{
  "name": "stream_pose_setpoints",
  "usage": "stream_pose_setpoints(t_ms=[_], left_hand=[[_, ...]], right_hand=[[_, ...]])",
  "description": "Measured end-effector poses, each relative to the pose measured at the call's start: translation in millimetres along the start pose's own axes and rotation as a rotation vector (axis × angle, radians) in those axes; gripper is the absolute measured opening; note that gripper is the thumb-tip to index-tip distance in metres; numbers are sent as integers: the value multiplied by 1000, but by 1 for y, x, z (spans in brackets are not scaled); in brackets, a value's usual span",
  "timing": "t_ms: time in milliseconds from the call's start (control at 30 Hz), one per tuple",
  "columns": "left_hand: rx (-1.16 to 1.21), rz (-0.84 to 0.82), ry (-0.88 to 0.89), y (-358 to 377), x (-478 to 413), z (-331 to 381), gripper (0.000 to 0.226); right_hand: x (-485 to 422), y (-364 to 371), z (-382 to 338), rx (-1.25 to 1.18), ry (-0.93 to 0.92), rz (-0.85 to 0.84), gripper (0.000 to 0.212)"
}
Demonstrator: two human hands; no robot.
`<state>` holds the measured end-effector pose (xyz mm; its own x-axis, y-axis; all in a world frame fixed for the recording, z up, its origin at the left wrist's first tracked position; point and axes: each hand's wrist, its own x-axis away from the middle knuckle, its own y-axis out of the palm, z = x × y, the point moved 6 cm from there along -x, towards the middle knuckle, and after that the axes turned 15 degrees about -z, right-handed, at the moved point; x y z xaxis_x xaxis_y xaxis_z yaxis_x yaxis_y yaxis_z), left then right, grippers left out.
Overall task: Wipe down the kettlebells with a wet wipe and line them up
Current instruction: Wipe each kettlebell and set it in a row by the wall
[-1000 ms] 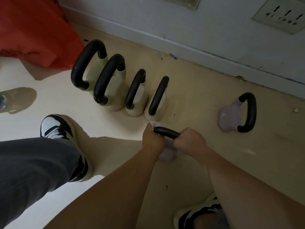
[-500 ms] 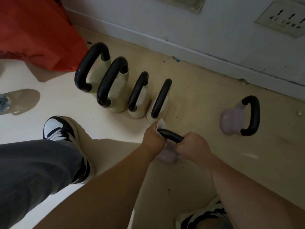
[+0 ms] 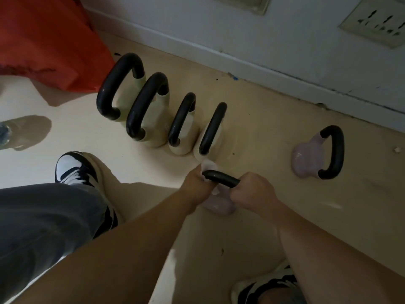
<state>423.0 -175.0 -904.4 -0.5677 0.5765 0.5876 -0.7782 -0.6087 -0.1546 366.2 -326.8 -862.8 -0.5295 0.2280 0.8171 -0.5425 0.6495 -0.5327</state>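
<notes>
The black handle (image 3: 220, 178) under my fingers (image 3: 252, 189) looked smooth and faintly glossy, like rubber or coated plastic, with a thin streak of light along its top. The wet wipe (image 3: 208, 166) bunched in my left hand (image 3: 197, 183) was thin, white, crumpled cloth. Below, the lilac kettlebell body (image 3: 219, 206) had a matt, soft-looking plastic skin. The four cream kettlebells (image 3: 153, 119) in the row showed the same dull shell, their black handles shinier. The floor (image 3: 274, 132) was pale, smooth, slightly sheened, speckled with dark grit towards the wall edge. The orange bag (image 3: 43, 40) at the floor's far left corner looked like thin, creased plastic.
</notes>
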Motion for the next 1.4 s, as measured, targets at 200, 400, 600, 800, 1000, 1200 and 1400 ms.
stream_pose_setpoints(t_ms=[200,400,600,800,1000,1200,1400], left_hand=[[-551,239,168,16,4,55,14],[-1022,73,634,24,2,60,17],[156,119,26,9,2,9,10],[103,81,-148,11,-5,4,27],[-887,-67,237,32,-22,70,55],[-1023,1,463,28,13,69,38],[-914,15,134,23,44,42,19]], right_hand=[[0,-3,17,-72,69,17,22],[-1,3,-3,34,-30,-15,34],[-1,-2,3,-27,22,10,16],[-6,-1,6,-115,44,13,16],[-6,0,16,-145,36,7,16],[-1,5,-15,199,-119,-79,29],[15,17,-15,344,-163,27,45]])
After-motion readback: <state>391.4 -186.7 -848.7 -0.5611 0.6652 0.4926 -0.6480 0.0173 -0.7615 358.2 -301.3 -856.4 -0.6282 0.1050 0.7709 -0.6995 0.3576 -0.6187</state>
